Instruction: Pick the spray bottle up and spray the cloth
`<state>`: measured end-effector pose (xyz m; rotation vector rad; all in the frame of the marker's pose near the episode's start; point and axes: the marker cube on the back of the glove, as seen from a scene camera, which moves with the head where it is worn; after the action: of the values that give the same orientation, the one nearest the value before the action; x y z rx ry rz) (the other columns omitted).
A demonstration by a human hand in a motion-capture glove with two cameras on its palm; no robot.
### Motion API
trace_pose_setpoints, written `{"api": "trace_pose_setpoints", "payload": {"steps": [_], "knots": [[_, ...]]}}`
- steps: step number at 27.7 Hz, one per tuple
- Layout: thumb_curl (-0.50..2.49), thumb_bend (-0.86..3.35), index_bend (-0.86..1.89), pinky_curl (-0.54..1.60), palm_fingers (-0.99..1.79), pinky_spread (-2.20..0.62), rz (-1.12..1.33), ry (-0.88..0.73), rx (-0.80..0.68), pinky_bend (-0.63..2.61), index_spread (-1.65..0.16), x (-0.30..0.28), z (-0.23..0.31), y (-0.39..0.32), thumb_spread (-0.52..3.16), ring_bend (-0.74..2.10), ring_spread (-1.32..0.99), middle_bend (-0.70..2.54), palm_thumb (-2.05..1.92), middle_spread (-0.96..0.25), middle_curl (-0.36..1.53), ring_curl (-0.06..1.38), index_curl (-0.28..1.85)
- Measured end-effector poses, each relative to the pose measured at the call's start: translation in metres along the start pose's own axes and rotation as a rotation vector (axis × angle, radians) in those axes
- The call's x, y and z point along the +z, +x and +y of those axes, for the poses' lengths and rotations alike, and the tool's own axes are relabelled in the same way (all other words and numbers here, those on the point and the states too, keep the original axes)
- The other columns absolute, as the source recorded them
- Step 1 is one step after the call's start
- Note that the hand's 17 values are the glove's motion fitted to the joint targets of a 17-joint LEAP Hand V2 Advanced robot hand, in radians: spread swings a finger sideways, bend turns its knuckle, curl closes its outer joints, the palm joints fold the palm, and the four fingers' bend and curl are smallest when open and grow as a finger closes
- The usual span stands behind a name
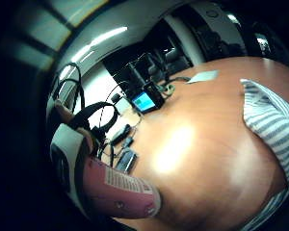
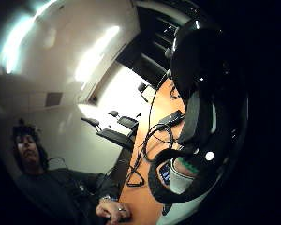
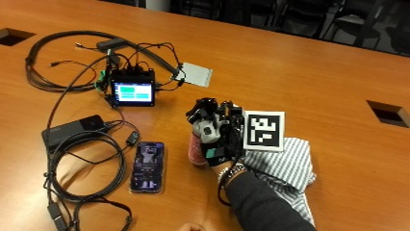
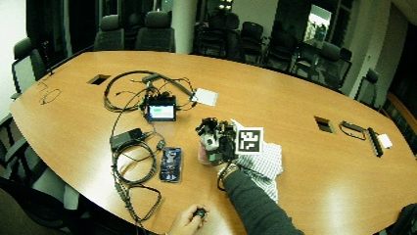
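My gloved right hand (image 3: 214,132) grips a spray bottle (image 3: 196,152) with a pink body and a white head, holding it upright above the wooden table (image 3: 307,72). The bottle's pink labelled body (image 1: 118,190) fills one edge of the little finger side palm view, close to the palm. A grey-and-white striped cloth (image 3: 285,166) lies crumpled on the table just right of the hand and under the forearm; it also shows as the striped cloth (image 1: 274,125) in the palm view. The bottle's white neck with a green collar (image 2: 182,171) appears in the thumb side view.
Left of the hand lie a smartphone (image 3: 148,166), a black power brick (image 3: 70,130) with looped cables (image 3: 83,183), and a small device with a lit screen (image 3: 133,91). A grey card (image 3: 195,73) lies beyond. Table cut-outs (image 3: 388,113) sit at the right. The person's bare hand (image 4: 192,218) rests at the near edge.
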<state>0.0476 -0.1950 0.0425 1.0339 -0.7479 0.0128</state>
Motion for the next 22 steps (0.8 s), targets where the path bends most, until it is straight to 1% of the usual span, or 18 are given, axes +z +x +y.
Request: {"api": "trace_pose_setpoints", "payload": {"steps": [6, 10, 13, 15, 19, 22], "knots": [[0.52, 0.00, 0.19, 0.39, 1.37, -0.31, 0.004, 0.016, -0.049, 0.49, -0.28, -0.012, 0.006, -0.007, 1.49, 0.66, -0.19, 0.54, 0.73, -0.19, 0.50, 0.45, 0.58], [0.52, -0.01, 0.19, 0.39, 1.37, -0.31, 0.042, 0.057, -0.044, 0.49, -0.28, -0.022, 0.012, -0.013, 1.50, 0.66, -0.19, 0.54, 0.72, -0.19, 0.50, 0.45, 0.58], [0.52, -0.01, 0.20, 0.38, 1.37, -0.31, -0.007, 0.074, -0.070, 0.49, -0.29, -0.022, 0.014, -0.021, 1.51, 0.66, -0.19, 0.54, 0.69, -0.20, 0.51, 0.45, 0.58], [0.51, -0.01, 0.20, 0.38, 1.37, -0.32, -0.001, 0.066, -0.060, 0.49, -0.29, -0.023, 0.016, -0.021, 1.52, 0.66, -0.19, 0.54, 0.68, -0.20, 0.51, 0.45, 0.58], [0.50, 0.00, 0.19, 0.39, 1.37, -0.33, 0.095, 0.021, -0.030, 0.50, -0.29, -0.029, 0.017, -0.010, 1.54, 0.66, -0.20, 0.53, 0.67, -0.21, 0.50, 0.45, 0.58], [0.49, 0.00, 0.18, 0.39, 1.35, -0.33, 0.108, -0.021, 0.001, 0.51, -0.29, -0.029, 0.015, -0.006, 1.56, 0.67, -0.20, 0.53, 0.65, -0.21, 0.50, 0.46, 0.58]]}}
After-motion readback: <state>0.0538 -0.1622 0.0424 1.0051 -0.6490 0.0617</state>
